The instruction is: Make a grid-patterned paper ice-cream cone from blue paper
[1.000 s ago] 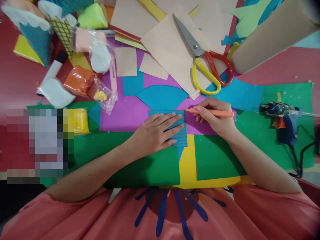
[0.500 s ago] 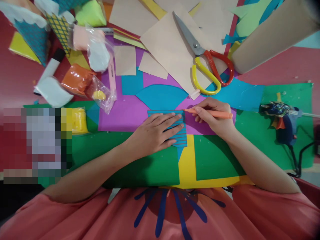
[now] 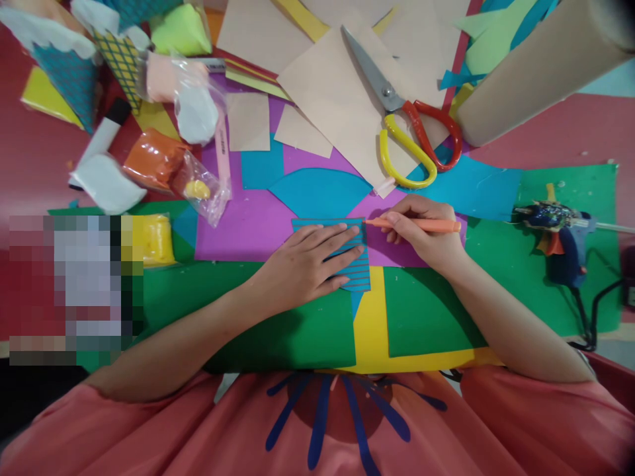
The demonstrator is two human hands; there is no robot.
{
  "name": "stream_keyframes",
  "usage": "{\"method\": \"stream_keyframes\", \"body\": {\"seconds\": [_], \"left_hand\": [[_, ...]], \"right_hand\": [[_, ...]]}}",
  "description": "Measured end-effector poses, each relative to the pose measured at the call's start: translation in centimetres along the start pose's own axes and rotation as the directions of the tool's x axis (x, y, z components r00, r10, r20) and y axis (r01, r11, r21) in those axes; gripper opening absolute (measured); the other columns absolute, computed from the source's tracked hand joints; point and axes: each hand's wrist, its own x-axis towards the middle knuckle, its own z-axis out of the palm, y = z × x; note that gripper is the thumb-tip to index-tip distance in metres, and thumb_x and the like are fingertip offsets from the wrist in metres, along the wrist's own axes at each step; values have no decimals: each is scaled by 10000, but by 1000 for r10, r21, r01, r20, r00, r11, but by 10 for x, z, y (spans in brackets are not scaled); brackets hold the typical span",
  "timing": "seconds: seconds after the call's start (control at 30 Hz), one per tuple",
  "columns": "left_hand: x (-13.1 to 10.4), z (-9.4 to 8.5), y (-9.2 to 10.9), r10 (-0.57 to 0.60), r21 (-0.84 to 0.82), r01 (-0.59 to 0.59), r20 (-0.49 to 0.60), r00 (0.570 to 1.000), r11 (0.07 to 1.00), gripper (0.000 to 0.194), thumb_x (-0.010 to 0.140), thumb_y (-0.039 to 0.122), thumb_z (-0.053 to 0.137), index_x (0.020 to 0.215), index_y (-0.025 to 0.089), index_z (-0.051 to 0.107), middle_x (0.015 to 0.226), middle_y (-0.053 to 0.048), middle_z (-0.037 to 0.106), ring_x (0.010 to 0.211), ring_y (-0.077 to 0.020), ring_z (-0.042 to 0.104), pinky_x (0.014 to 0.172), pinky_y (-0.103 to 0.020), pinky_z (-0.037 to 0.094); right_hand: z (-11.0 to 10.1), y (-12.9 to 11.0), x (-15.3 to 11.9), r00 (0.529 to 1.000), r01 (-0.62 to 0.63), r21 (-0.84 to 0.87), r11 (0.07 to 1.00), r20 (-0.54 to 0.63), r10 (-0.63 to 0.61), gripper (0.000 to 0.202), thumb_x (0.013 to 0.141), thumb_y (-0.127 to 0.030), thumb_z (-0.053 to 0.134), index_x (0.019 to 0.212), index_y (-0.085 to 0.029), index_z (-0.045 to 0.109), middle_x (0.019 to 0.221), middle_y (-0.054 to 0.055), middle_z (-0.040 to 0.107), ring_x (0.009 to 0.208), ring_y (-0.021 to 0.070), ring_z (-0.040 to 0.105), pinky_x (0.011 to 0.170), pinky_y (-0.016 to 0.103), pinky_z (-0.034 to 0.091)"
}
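Observation:
My left hand (image 3: 320, 261) lies flat with fingers spread over a blue foam sheet piece (image 3: 360, 268), pressing it down. Dark parallel lines run across that piece; part of it is hidden under my palm. In my right hand (image 3: 421, 228) is an orange marker pen (image 3: 436, 225), pinched between thumb and fingers. Its tip meets the upper right edge of the lined piece. Just above sits a plain blue curved piece (image 3: 322, 188) on a purple sheet (image 3: 238, 231).
Large scissors (image 3: 397, 99) with red and yellow handles lie on beige sheets (image 3: 317, 73). A glue gun (image 3: 565, 244) rests at right on green foam (image 3: 605, 198). A beige roll (image 3: 540, 73) is at upper right. Clay packets (image 3: 156, 158) and patterned cones (image 3: 116, 59) crowd the left.
The marker tip has shifted very slightly downward at the lined piece's right edge. My left hand stays in place, and the view has moved only a little.

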Motion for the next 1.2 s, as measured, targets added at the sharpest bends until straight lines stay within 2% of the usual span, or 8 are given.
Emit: {"method": "stream_keyframes", "body": {"seconds": [0.17, 0.33, 0.43, 0.6, 0.67, 0.77, 0.97, 1.2], "left_hand": [[-1, 0, 0, -7, -7, 8, 24, 1000, 1000, 417, 997, 364, 446, 1369, 201, 540, 1474, -131, 489, 1347, -279, 475, 1066, -443, 397], [-1, 0, -1, 2, 4, -3, 9, 1000, 1000, 418, 1002, 366, 431, 1364, 190, 542, 1470, -135, 493, 1339, -286, 483, 1056, -449, 405], [0, 0, 0, 2, 12, -2, 16, 1000, 1000, 420, 1003, 369, 428, 1370, 197, 537, 1475, -129, 488, 1345, -279, 478, 1065, -441, 402], [0, -1, -1, -26, 24, 26, 24, 999, 999, 434, 1002, 369, 430, 1392, 200, 515, 1492, -129, 466, 1358, -272, 468, 1081, -434, 394], [0, -1, -2, -64, 28, 63, 20, 998, 998, 453, 1001, 371, 428, 1415, 197, 489, 1505, -132, 447, 1379, -273, 445, 1098, -434, 380], [1, 0, -4, -98, 35, 97, 12, 995, 995, 468, 1002, 372, 425, 1435, 200, 463, 1519, -130, 427, 1399, -271, 421, 1115, -433, 367], [1, 0, -4, -95, 42, 95, 14, 995, 995, 461, 1003, 364, 420, 1426, 187, 474, 1510, -134, 440, 1394, -274, 430, 1107, -437, 379], [2, 0, -3, -110, 27, 110, 25, 994, 994, 462, 996, 362, 439, 1424, 193, 480, 1515, -132, 432, 1397, -276, 424, 1110, -441, 378]], "right_hand": [[1, 1, 0, 1000, 9, -17, 1000, -2, -9, 188, 883, -298, 619, 767, -156, 659, 657, 1, 641, 550, 87, 589, 497, 217, 444], [0, -1, 0, 1000, 2, -12, 1000, 26, -1, 232, 860, -295, 634, 679, -152, 663, 630, 3, 643, 530, 84, 571, 484, 216, 425], [-1, -2, 1, 999, -39, 46, 998, 31, 38, 233, 833, -296, 662, 641, -164, 670, 595, -5, 639, 499, 86, 571, 458, 215, 424], [0, -1, 2, 996, -51, 145, 988, -68, 62, 265, 843, -352, 663, 649, -172, 648, 569, -8, 644, 452, 87, 573, 440, 219, 453], [2, -1, 1, 994, -32, 139, 990, -96, 46, 279, 848, -392, 664, 674, -175, 649, 582, -8, 650, 459, 86, 579, 452, 220, 468], [4, 0, 0, 997, -11, 87, 996, -77, 18, 294, 858, -419, 653, 700, -170, 657, 620, -1, 655, 492, 87, 597, 473, 221, 476], [6, 0, 0, 999, 40, 12, 999, -23, -40, 268, 888, -378, 623, 728, -165, 647, 629, 2, 644, 531, 87, 591, 500, 220, 459], [7, 1, 1, 1000, 31, -1, 1000, -6, -31, 284, 874, -417, 632, 754, -160, 652, 632, -1, 648, 536, 92, 591, 503, 220, 450]]}}
